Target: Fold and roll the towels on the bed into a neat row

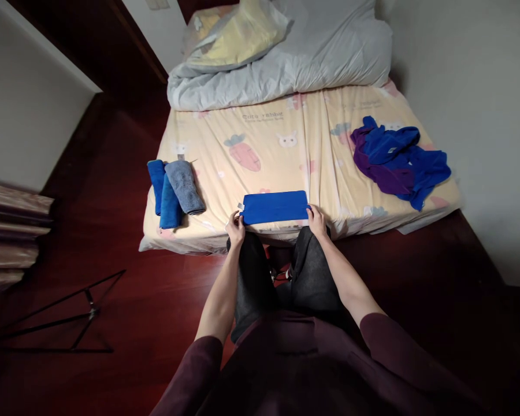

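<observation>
A bright blue towel, folded into a long flat strip, lies at the near edge of the bed. My left hand pinches its left end, where a small white tag sticks out. My right hand pinches the strip's right end. Both hands are closed on the cloth at the mattress edge, above my knees.
Three rolled towels, blue and grey, lie at the bed's left edge. A heap of blue and purple cloths sits at the right. A grey duvet and a pillow are at the far end. A black metal stand lies on the dark floor.
</observation>
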{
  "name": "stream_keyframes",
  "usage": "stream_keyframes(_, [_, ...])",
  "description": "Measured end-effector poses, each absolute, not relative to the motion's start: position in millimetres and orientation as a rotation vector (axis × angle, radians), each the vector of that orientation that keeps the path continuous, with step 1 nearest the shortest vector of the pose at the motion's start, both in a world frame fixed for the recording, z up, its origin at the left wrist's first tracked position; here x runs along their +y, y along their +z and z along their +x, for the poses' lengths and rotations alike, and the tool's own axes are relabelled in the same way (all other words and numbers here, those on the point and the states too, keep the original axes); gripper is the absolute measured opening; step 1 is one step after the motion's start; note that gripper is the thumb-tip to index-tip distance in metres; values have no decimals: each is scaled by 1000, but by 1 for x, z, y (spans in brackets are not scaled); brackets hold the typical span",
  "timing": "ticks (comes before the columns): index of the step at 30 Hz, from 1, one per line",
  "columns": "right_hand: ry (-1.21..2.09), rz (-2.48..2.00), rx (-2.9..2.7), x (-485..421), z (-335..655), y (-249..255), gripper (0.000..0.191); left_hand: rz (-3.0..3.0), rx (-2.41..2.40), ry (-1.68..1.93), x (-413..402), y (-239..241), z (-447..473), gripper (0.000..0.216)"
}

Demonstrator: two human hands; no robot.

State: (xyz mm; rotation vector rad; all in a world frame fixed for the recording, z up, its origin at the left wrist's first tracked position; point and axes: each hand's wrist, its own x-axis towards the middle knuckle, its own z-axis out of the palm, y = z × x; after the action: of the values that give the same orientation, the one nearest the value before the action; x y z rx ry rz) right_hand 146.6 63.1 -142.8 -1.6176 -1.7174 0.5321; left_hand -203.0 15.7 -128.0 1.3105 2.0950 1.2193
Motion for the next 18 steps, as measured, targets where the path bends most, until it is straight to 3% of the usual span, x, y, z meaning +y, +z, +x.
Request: stream_keyframes(18, [487,-1672,-1697,64,145,-148,42,1243,2175,1176,15,-124,-200,43])
